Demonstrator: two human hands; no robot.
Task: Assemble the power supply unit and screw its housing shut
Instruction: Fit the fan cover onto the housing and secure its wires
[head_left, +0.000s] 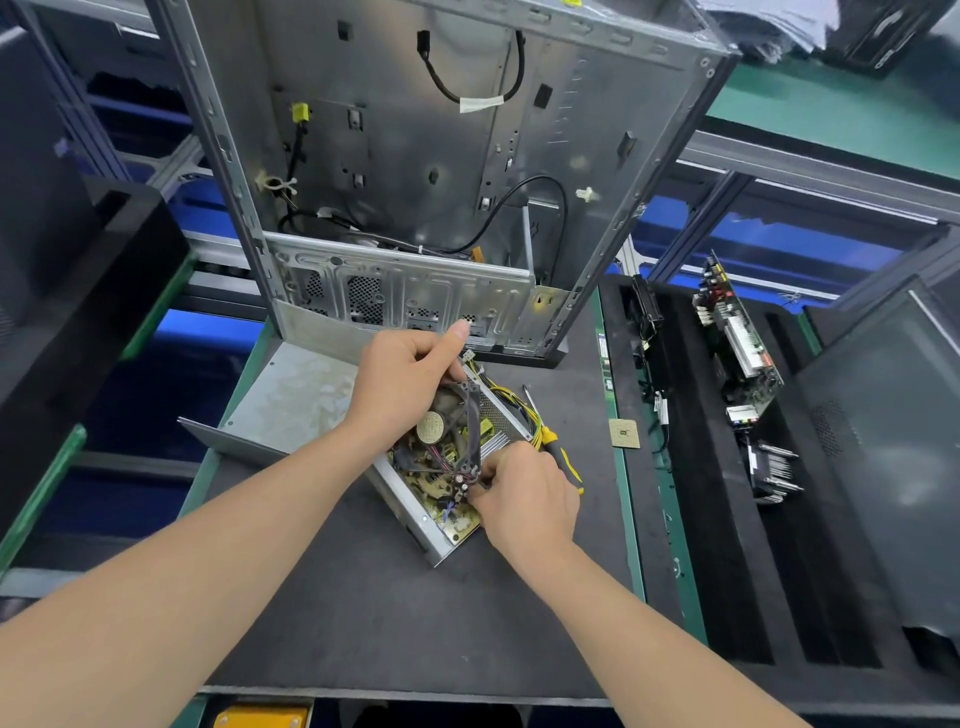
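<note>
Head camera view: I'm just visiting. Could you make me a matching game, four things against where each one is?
1 fan
2 screwdriver
3 square chip
4 computer case

A upright at the back of the mat
B gripped by the left hand
C alone near the mat's right edge
D lying beside the right hand

Pairs: 1-B, 2-D, 3-C, 4-A

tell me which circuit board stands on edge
The long board slotted in the black foam tray on the right. The other board lies flat in the power supply housing, beneath the fan that the left hand and right hand hold.
</note>
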